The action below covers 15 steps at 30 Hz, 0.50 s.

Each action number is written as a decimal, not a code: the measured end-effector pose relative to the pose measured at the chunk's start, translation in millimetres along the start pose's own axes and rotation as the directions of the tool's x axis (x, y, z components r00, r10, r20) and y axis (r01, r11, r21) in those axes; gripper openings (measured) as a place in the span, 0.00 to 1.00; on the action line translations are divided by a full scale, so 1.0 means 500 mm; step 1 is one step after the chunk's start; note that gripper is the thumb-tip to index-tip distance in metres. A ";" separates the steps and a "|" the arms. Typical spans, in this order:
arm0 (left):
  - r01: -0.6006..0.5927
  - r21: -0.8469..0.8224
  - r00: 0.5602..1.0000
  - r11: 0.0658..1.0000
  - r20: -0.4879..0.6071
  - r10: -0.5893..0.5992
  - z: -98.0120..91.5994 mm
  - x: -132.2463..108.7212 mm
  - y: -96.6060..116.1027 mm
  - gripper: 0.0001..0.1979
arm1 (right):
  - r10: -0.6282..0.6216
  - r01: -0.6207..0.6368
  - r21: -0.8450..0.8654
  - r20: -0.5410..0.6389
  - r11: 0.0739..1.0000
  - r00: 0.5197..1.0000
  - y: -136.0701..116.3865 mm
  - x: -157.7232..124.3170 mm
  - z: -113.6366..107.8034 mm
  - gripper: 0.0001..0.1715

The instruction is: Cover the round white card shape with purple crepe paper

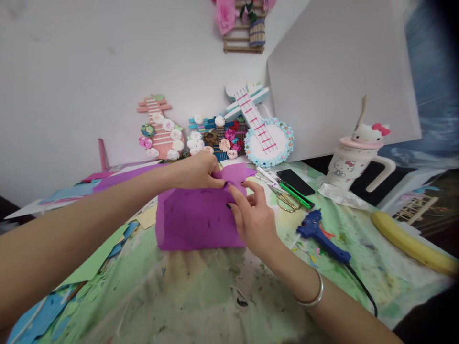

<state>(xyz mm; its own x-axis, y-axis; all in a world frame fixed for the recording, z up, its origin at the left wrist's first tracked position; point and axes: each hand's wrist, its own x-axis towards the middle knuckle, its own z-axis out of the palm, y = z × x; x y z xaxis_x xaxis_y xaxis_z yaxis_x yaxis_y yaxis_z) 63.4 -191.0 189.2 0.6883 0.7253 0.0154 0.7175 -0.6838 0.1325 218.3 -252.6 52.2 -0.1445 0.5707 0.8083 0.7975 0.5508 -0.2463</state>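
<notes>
A sheet of purple paper [201, 220], perhaps crepe paper, stands up from the table in front of me, its lower edge near the tabletop. My left hand [201, 169] reaches across from the left and pinches the paper's top edge between thumb and curled fingers. Close against it, my right hand [253, 210] has thumb and index finger pressed on the same edge from the right. Both sets of fingertips nearly meet there. A further piece of purple paper [238, 173] shows just behind the hands.
To the right lie a blue glue gun [322, 236], gold-handled scissors [288, 201], a green cutter [296, 193], a black phone [296, 181], a tumbler [349, 162] and a banana [412, 241]. Flower-decorated crafts [163, 134] lean on the wall. Coloured paper sheets [96, 258] cover the left.
</notes>
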 end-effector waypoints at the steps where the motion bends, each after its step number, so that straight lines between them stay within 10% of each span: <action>1: 0.030 0.000 1.000 1.000 0.000 -0.030 0.002 -0.004 0.002 0.21 | -0.014 0.015 -0.009 0.005 1.000 1.000 -0.003 -0.002 0.001 0.22; 15: 0.184 0.042 0.983 0.982 -0.027 -0.183 -0.021 -0.053 0.021 0.20 | -0.013 0.010 0.122 0.025 0.992 1.000 -0.054 0.016 -0.014 0.14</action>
<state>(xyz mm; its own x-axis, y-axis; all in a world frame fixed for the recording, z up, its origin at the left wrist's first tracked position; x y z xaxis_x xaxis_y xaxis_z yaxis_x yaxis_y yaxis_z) 51.5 -216.6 200.5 0.5424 0.8399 0.0181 0.8357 -0.5416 0.0911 199.6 -267.2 69.4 -0.1698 0.5782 0.7980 0.7185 0.6268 -0.3013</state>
